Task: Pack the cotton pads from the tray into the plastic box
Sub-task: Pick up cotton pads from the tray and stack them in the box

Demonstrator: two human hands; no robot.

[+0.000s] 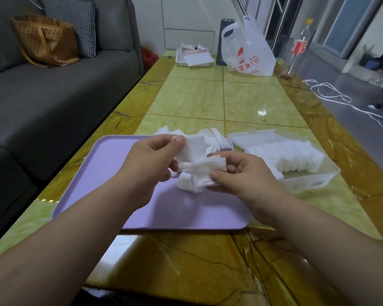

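Cotton pads (pixel 199 173) sit bunched in a crumpled white wad between both hands, held above the middle of the lilac tray (pixel 111 164). The left hand (pixel 150 160) pinches the upper part of the wad between thumb and forefinger, its other fingers curled below. The right hand (pixel 248 175) grips the lower part, thumb pressed on top and fingers curled underneath. A loose pile (pixel 210 138) of more pads lies at the tray's far right corner, some spilling over its rim.

The clear plastic box (pixel 314 182) stands just beside the tray on the right, open, with a row of pads (pixel 285 155) packed on edge inside. Tray and box both rest on the yellow-green marbled counter (pixel 208 96).

At the counter's far end are a white plastic bag (pixel 248 54) with red print, a clear bottle (pixel 296 47) with a red label, and a small white tray (pixel 194 59) holding papers. A grey sofa (pixel 53 96) runs along the left, carrying a brown bag (pixel 44 40) and a checked cushion (pixel 75 21). A white cable (pixel 332 98) lies on the floor to the right.
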